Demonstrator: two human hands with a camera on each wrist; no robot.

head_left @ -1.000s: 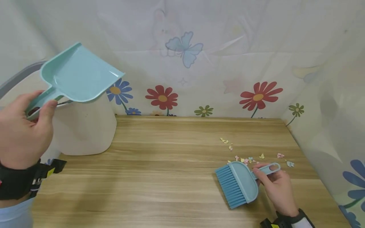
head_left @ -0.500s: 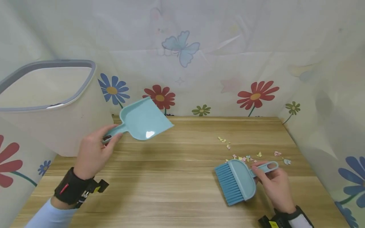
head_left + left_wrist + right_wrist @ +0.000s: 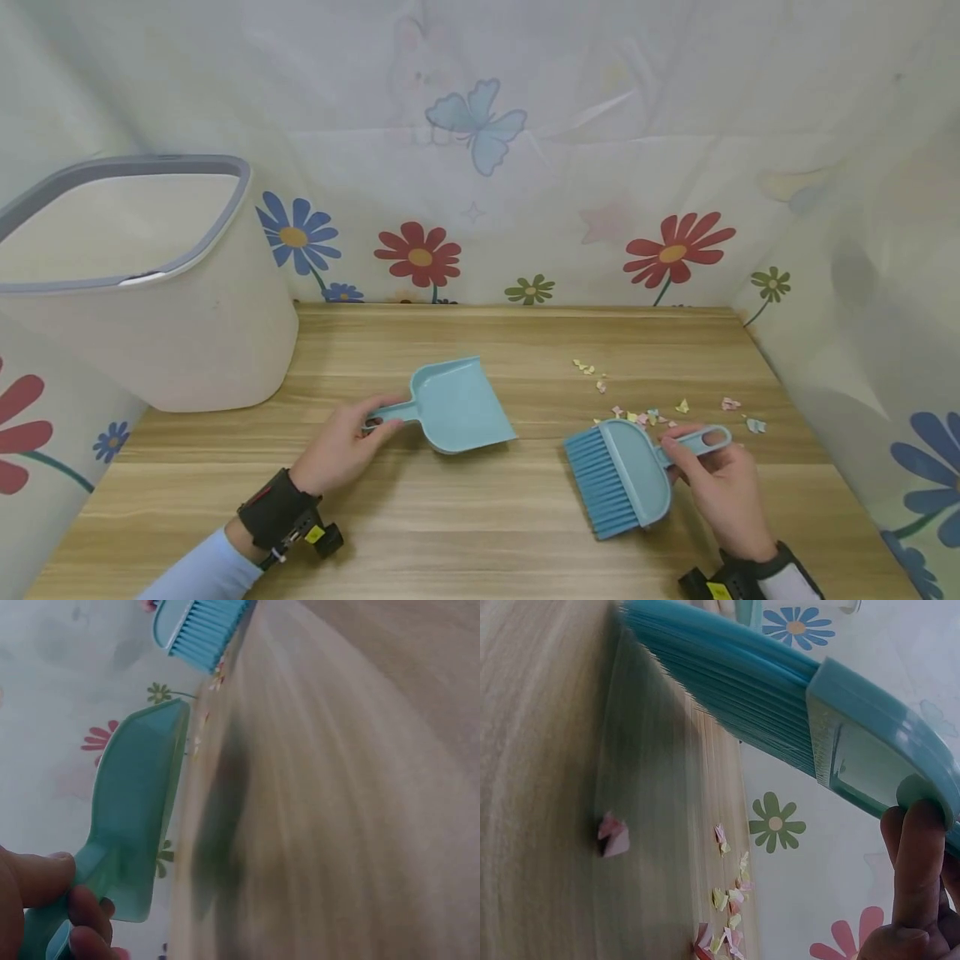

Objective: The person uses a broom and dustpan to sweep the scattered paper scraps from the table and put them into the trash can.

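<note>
On the wooden table [image 3: 465, 500], a white bin [image 3: 150, 333] stands at the far left. Left hand [image 3: 341, 442] grips the handle of a teal dustpan [image 3: 457, 404], which lies at mid-table. Right hand [image 3: 720, 483] holds the handle of a blue brush [image 3: 622, 479], bristles facing the pan. Coloured paper scraps [image 3: 645, 412] lie scattered just beyond the brush.

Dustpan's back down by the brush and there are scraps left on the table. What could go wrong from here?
The paper scraps lie behind the brush, on the far side from the dustpan, so a sweep may miss them. Some lie near the table right edge and could be flicked off. The left hand grips only the handle, so the pan may slide.
</note>
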